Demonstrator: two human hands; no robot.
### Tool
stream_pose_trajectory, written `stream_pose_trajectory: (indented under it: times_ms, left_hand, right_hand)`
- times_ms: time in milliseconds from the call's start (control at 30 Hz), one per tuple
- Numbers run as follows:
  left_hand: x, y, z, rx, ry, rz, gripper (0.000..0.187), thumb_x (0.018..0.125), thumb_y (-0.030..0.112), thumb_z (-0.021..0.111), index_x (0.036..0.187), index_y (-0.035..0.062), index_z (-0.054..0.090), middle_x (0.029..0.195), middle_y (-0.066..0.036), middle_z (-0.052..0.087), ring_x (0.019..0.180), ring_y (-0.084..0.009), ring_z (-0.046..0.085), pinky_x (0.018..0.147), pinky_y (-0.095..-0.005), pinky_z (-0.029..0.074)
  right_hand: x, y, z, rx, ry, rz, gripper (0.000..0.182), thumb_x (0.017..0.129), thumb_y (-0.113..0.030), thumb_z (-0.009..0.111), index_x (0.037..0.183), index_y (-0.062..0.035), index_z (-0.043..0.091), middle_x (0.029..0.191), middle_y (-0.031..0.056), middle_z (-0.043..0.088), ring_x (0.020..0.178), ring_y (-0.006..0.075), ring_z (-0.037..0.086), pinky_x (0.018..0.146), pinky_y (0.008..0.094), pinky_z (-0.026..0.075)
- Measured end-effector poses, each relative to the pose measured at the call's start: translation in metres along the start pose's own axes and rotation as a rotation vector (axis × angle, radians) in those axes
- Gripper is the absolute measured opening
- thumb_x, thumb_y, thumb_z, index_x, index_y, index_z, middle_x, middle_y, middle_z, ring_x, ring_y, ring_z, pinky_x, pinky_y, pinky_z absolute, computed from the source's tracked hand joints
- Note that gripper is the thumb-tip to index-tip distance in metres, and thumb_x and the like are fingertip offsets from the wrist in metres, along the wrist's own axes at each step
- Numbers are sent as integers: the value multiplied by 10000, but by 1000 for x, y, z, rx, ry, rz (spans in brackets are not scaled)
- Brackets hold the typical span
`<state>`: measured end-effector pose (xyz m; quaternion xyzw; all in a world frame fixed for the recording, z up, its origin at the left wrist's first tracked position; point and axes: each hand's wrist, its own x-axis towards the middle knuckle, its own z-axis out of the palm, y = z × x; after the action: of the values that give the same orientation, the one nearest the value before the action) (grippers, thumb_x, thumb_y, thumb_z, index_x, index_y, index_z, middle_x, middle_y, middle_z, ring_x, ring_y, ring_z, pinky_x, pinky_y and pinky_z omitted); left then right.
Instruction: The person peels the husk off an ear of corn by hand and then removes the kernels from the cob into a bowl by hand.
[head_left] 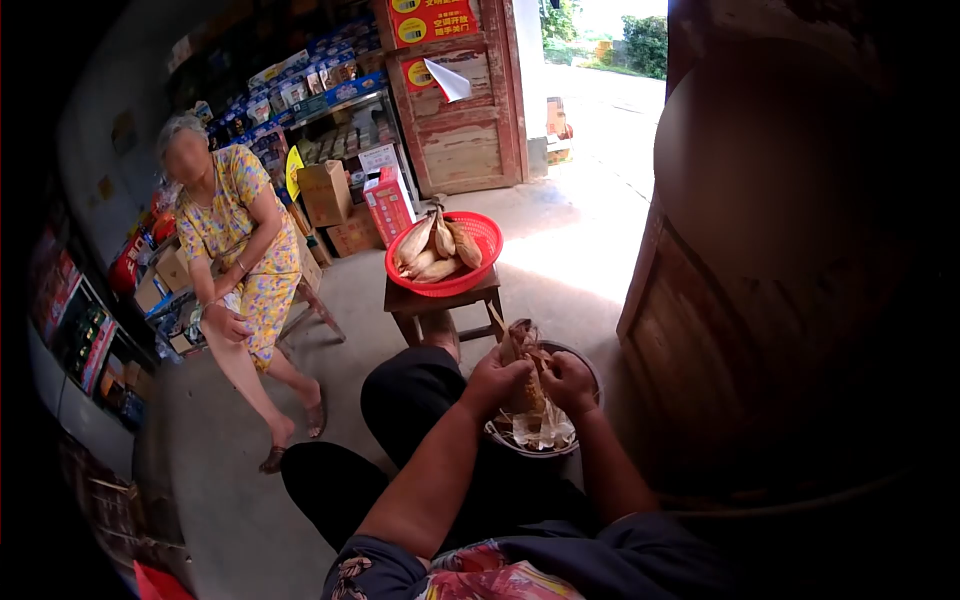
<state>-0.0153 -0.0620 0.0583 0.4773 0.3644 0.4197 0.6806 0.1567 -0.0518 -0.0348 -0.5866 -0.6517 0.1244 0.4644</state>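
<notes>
Both hands are at a dried corn cob (533, 388) above a round bowl (594, 372). My left hand (497, 382) is closed round the cob and its husk, on the left side. My right hand (568, 382) is closed on a piece of husk at the cob's right side. Yellow kernels show between the hands, and brown silk sticks up at the top. Loose pale husks (545, 430) lie in the bowl. Beyond it, a red plastic basket (487, 238) holds several husked-over corn ears (440, 245) on a small wooden stool (445, 303).
A person (240, 240) in a yellow patterned dress sits at the left. Behind are shelves of packets (290, 95), cardboard boxes (325, 193) and a red box (388, 205). A wooden door (460, 130) stands beside the bright doorway; a dark door panel (720, 340) is at the right.
</notes>
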Motion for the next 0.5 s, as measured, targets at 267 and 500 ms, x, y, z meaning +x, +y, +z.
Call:
stream_pose_trajectory:
  times_ms: [267, 500]
  left_hand:
    - [11, 4, -12, -283, 179, -9, 302, 858, 86, 614, 1146, 55, 528, 954, -57, 605, 844, -176, 615, 761, -320, 525]
    - [11, 1, -14, -277, 165, -2, 344, 828, 21, 561, 1171, 39, 533, 935, -59, 605, 823, -192, 621, 788, -332, 536]
  right_hand:
    - [-46, 92, 8, -265, -386, 490, 203, 758, -270, 656, 819, -79, 689, 854, 162, 674, 800, 294, 660, 738, 390, 522]
    - [-2, 30, -14, 150, -250, 275, 159, 846, -175, 648, 939, -49, 676, 863, 104, 668, 799, 214, 648, 744, 338, 519]
